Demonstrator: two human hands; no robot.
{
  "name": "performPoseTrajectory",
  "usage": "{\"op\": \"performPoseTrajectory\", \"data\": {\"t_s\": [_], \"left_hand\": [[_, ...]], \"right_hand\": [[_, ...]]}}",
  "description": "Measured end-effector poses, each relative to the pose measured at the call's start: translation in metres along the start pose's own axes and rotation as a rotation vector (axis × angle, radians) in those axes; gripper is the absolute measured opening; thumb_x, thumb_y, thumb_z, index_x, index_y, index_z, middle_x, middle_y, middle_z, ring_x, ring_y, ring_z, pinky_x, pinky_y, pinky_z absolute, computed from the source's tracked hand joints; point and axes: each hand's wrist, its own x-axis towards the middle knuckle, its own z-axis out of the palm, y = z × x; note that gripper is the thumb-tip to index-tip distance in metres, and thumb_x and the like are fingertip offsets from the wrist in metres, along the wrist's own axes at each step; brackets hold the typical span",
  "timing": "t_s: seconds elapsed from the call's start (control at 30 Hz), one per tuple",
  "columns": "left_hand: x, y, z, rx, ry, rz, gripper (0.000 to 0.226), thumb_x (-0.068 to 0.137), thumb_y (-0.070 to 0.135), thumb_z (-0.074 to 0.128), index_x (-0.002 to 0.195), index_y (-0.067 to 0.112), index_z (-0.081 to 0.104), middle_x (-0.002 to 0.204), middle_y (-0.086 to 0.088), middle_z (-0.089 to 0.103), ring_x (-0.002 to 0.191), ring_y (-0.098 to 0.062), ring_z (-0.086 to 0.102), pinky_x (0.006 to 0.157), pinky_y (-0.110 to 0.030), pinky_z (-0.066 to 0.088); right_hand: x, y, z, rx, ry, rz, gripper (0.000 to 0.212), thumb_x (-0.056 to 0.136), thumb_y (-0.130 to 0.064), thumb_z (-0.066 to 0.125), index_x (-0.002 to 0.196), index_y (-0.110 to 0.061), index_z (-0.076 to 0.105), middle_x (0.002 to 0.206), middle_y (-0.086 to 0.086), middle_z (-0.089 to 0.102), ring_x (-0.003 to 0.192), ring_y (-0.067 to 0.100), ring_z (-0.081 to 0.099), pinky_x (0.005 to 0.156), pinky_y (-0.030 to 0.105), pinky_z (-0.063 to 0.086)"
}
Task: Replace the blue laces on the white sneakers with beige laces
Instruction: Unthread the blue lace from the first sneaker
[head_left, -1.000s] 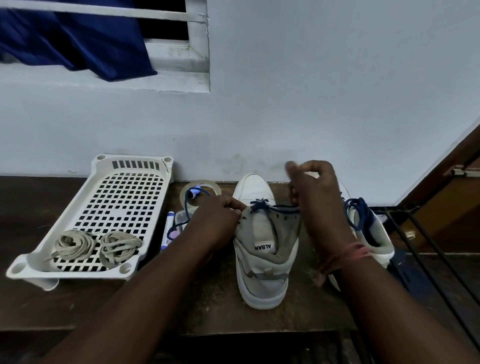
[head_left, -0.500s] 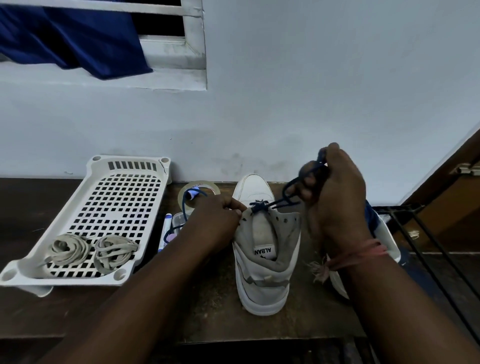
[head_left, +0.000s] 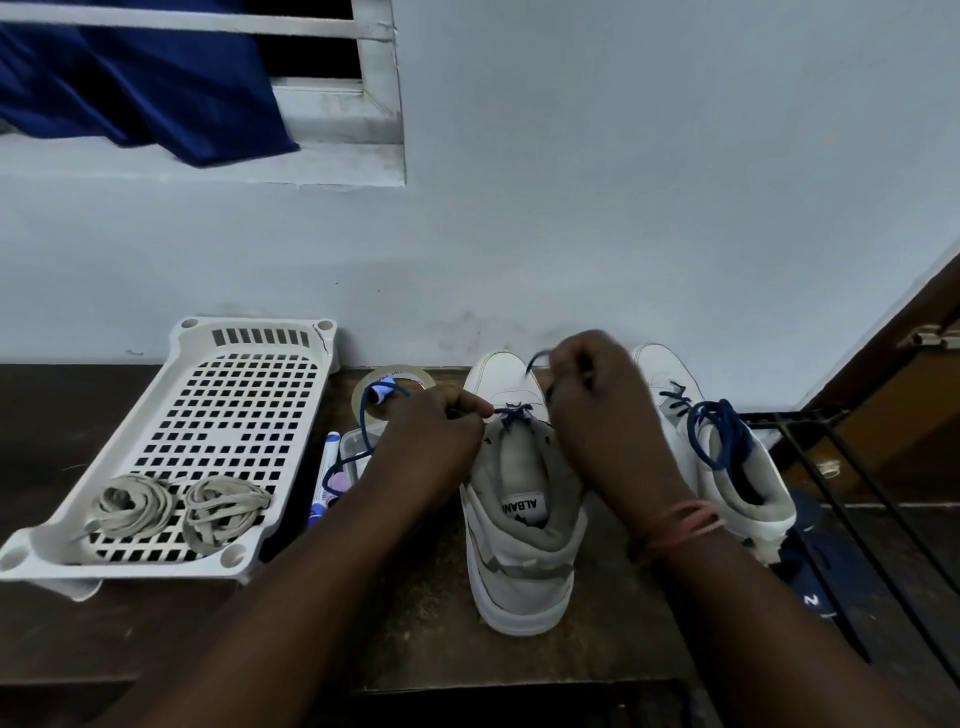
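White sneaker (head_left: 519, 545) — blue lace (head_left: 511, 415); beige laces (head_left: 176, 509), white tray (head_left: 249, 332).

Bare wood (head_left: 415, 613) before the sneaker (head_left: 519, 545); tape roll (head_left: 392, 387), marker (head_left: 323, 483), tray (head_left: 171, 561) crowding its left.

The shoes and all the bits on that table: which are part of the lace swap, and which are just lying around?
Part of the job:
near sneaker, being unlaced
its blue lace
second sneaker, blue lace loose
two beige lace bundles
left hand and right hand, both pinching the lace

Lying about:
white tray under the bundles
tape roll
marker
blue cloth
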Motion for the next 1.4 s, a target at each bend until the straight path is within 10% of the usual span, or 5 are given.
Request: {"op": "performPoseTrajectory", "data": {"t_s": [0.13, 0.37, 0.7, 1.03, 1.4], "left_hand": [[-0.001, 0.002, -0.001, -0.003, 0.021, -0.008, 0.022, 0.094, 0.01, 0.059, 0.102, 0.023, 0.075, 0.091, 0.002, 0.073, 0.066, -0.008, 0.062, 0.044, -0.006, 0.04], [0.009, 0.013, 0.009, -0.096, 0.062, -0.029, 0.014, 0.09, 0.025, 0.072, 0.103, 0.026, 0.074, 0.099, 0.004, 0.075, 0.086, -0.01, 0.07, 0.067, -0.022, 0.049], [0.024, -0.004, 0.011, 0.466, -0.007, 0.151, 0.036, 0.082, 0.034, 0.076, 0.116, 0.042, 0.071, 0.127, 0.013, 0.068, 0.113, -0.009, 0.064, 0.097, -0.034, 0.051], [0.027, -0.001, 0.001, 0.536, -0.124, 0.217, 0.045, 0.086, 0.008, 0.065, 0.119, 0.039, 0.067, 0.124, 0.014, 0.066, 0.111, -0.007, 0.063, 0.095, -0.032, 0.051], [0.025, -0.002, 0.017, 0.814, 0.081, 0.618, 0.029, 0.082, 0.051, 0.055, 0.099, 0.037, 0.075, 0.097, 0.009, 0.071, 0.091, -0.016, 0.064, 0.075, -0.038, 0.05]], "right_hand": [[0.006, -0.009, -0.025, 0.173, 0.311, 0.067, 0.013, 0.1, -0.022, 0.054, 0.091, -0.014, 0.059, 0.084, -0.006, 0.061, 0.075, 0.004, 0.057, 0.074, 0.031, 0.046], [-0.007, 0.005, 0.005, -0.544, -0.2, 0.107, 0.055, 0.081, -0.063, 0.045, 0.119, -0.027, 0.064, 0.117, 0.002, 0.062, 0.119, 0.028, 0.056, 0.101, 0.045, 0.045], [-0.002, 0.023, 0.004, -0.259, -0.34, 0.271, 0.031, 0.089, -0.025, 0.063, 0.119, -0.029, 0.07, 0.112, -0.005, 0.074, 0.104, 0.018, 0.069, 0.093, 0.034, 0.054], [0.006, 0.045, -0.001, -0.072, -0.343, 0.334, 0.025, 0.084, -0.016, 0.068, 0.095, -0.037, 0.077, 0.089, -0.012, 0.077, 0.089, 0.008, 0.071, 0.09, 0.037, 0.058], [-0.003, 0.032, 0.002, -0.154, -0.296, 0.268, 0.023, 0.084, -0.031, 0.065, 0.104, -0.028, 0.075, 0.096, -0.009, 0.074, 0.093, 0.012, 0.068, 0.083, 0.029, 0.052]]}}
